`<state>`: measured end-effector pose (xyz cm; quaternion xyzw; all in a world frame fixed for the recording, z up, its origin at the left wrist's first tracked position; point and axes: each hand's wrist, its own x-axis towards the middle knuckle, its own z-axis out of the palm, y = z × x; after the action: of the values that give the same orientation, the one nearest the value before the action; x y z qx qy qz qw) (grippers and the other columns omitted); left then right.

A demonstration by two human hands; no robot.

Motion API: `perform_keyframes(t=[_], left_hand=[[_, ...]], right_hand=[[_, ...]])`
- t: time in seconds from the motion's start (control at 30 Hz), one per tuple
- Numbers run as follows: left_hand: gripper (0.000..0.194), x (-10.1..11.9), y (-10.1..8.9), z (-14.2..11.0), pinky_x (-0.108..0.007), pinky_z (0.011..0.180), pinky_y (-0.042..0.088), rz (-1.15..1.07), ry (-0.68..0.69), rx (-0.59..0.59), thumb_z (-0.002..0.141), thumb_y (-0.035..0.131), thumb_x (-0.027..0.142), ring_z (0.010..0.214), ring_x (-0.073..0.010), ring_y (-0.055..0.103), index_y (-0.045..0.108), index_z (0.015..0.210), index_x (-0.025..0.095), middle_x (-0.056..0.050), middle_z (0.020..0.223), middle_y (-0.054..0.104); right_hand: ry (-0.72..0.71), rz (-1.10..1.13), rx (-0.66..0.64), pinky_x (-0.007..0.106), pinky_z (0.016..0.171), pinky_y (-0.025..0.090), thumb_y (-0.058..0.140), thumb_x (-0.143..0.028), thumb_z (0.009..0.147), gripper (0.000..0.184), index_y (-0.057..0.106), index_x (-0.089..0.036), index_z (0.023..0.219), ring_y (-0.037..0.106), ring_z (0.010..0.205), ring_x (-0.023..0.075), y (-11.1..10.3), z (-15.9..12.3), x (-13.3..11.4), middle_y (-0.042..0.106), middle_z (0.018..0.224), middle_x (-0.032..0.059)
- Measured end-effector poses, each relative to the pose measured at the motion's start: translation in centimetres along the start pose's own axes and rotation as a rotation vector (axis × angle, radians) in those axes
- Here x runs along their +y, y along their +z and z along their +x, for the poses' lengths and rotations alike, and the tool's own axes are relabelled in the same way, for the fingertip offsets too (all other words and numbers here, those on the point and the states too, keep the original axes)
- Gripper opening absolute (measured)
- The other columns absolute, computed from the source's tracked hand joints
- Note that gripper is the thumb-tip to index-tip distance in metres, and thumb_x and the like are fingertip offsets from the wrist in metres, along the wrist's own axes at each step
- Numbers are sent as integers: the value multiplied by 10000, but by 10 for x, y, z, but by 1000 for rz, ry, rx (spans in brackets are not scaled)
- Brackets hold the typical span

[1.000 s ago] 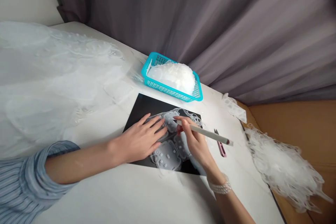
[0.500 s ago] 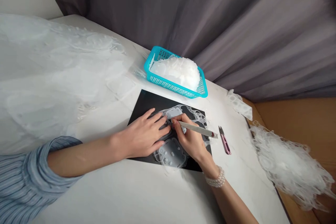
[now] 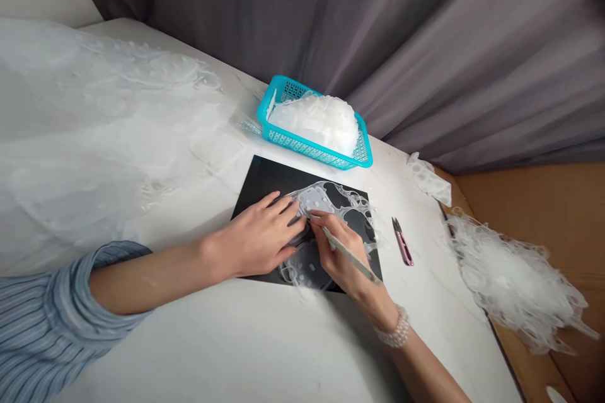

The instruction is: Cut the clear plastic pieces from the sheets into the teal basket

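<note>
on the black board [image 3: 267, 173], sheer white pieces [image 3: 317, 200] with small pale studs lay under and beside both hands. the left hand [image 3: 265, 236] rested flat over them, palm down and fingers spread, gripping nothing. the right hand [image 3: 340, 252] pinched a slim pale tool [image 3: 352, 256], its tip down just beside the left hand; whether it touched the pieces, i couldn't tell. a beaded bracelet [image 3: 396, 327] circled the right wrist. the board lay on a white table [image 3: 236, 340]. beyond it stood a turquoise basket [image 3: 302, 141] with a white heap [image 3: 326, 119] inside; to the right lay pink-handled snips [image 3: 403, 242], then a stringy tangle [image 3: 515, 277] past the table's edge. sheer material [image 3: 118, 119] spread at the left, and a grey curtain [image 3: 283, 12] hung behind.
</note>
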<state>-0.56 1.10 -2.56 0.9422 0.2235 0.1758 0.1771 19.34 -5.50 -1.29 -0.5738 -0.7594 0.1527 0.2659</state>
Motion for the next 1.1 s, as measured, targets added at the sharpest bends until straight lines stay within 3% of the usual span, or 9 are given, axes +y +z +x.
perform_keyframes(t=[0.13,0.37,0.53,0.67,0.73,0.8,0.93,1.03,1.1], left_hand=[[369,0,1,-1,-535,1141,249,31,-3,-10,911,529,316,1332,-384,458,614,1217,128,-214,1390,553],[509,1,-3,-2,-526,1130,278,273,12,-94,986,401,392,1337,-354,439,520,1353,60,-211,1422,523],[503,1,1,-5,-517,1107,325,371,-5,-105,990,382,412,1374,-344,422,534,1358,105,-224,1502,431],[500,-2,6,-6,-521,1086,356,439,7,-83,971,409,404,1356,-355,449,567,1346,114,-232,1475,465],[527,-3,8,-5,-532,1069,373,460,24,-66,964,421,402,1342,-369,465,542,1381,102,-251,1459,476],[541,-4,8,-4,-545,1064,374,461,42,-63,965,419,388,1334,-381,473,513,1413,101,-269,1445,482],[531,-4,5,-1,-569,1083,343,403,33,-83,956,439,350,1332,-402,470,513,1417,95,-297,1432,481],[538,-4,1,-1,-592,1117,282,269,-5,-85,947,463,352,1353,-408,441,510,1419,98,-287,1455,459],[530,-1,-4,0,-607,1142,222,111,-41,-63,940,476,369,1387,-403,392,532,1402,115,-259,1490,429]], right_hand=[[-93,-57,13,396,864,539,411,-151,986,147,531,-236,977,644,1038,236,11,8,6,642,1090,117],[-144,-97,117,401,900,556,433,-127,982,189,558,-220,1089,638,1043,216,17,7,10,623,1145,119],[-234,-146,-6,440,958,534,406,-105,983,249,565,-180,1159,591,1108,247,12,15,5,653,1165,144],[-177,-68,-68,429,866,556,444,-121,958,252,626,-192,1118,593,974,246,11,21,4,680,1093,123],[-49,147,74,394,810,560,494,-163,944,209,666,-218,1049,621,872,215,11,21,14,702,986,80],[110,336,297,363,780,558,521,-234,943,169,677,-226,1005,647,812,184,2,18,34,704,921,54],[304,457,647,329,776,553,516,-390,943,218,637,-209,954,668,800,164,-48,-3,84,682,904,60],[391,543,724,299,760,559,620,-421,881,207,636,-215,874,677,750,160,-83,-20,99,672,827,48],[417,598,730,313,791,570,645,-407,873,190,650,-219,899,690,790,167,-87,-25,87,682,868,47]])
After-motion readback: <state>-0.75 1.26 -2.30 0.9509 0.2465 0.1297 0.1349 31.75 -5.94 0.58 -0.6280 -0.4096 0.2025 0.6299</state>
